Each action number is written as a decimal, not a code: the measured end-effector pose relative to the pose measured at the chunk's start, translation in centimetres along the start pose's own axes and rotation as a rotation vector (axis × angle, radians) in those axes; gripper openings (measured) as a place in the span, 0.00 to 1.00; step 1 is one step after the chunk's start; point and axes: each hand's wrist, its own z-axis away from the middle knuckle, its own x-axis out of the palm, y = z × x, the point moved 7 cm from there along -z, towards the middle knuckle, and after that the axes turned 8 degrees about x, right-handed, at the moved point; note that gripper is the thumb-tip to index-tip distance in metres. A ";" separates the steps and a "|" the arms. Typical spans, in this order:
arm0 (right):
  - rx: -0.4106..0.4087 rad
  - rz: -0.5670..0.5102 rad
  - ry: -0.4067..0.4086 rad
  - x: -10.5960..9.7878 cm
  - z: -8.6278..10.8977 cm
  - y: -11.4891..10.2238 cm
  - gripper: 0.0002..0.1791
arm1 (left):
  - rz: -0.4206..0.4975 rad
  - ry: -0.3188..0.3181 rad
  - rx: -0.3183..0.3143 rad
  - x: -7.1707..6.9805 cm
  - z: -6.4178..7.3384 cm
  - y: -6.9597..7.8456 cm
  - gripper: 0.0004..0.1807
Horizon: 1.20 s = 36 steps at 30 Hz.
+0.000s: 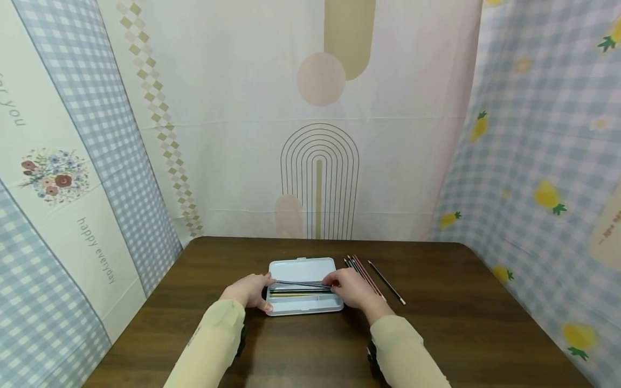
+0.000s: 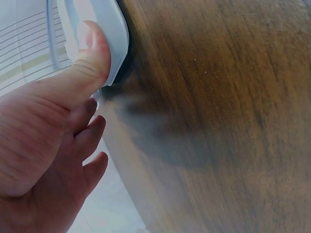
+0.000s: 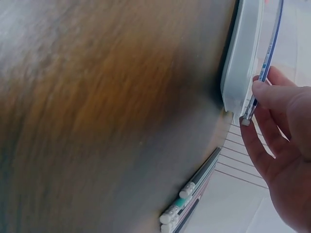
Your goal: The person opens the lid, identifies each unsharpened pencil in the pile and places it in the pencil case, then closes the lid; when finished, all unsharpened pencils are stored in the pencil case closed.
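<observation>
Right hand (image 1: 356, 289) pinches a blue pencil (image 3: 268, 58) over an open case (image 1: 301, 268) near the table's (image 1: 305, 355) far edge, left hand (image 1: 248, 291) gripping its left edge; pencils inside (image 1: 291, 295) already lie flat, loose pencils (image 1: 370, 277) remain at right.

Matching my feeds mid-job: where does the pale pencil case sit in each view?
Head: pencil case, lower middle, lying open.
Left wrist: pencil case, upper left, cut off by the top edge.
Right wrist: pencil case, upper right, also cut off at top.
Shared landmark: brown wooden table.
</observation>
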 end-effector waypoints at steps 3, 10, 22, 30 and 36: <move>-0.011 0.063 0.003 0.2 -0.2 -0.5 0.13 | 0.002 0.001 -0.004 0.0 -0.1 -0.1 0.44; -0.021 0.126 0.006 0.9 -0.4 -1.6 0.14 | -0.008 0.010 0.002 0.0 -0.1 0.0 0.44; -0.055 0.128 0.014 1.5 -0.3 -1.2 0.14 | -0.013 0.007 -0.009 0.2 -0.2 -0.1 0.44; -0.014 0.102 0.003 1.3 0.0 -1.1 0.14 | -0.028 -0.001 -0.017 0.4 -0.6 -0.2 0.44; -0.027 0.070 0.016 1.4 0.1 -0.8 0.14 | -0.018 0.003 -0.024 0.3 -0.3 -0.1 0.44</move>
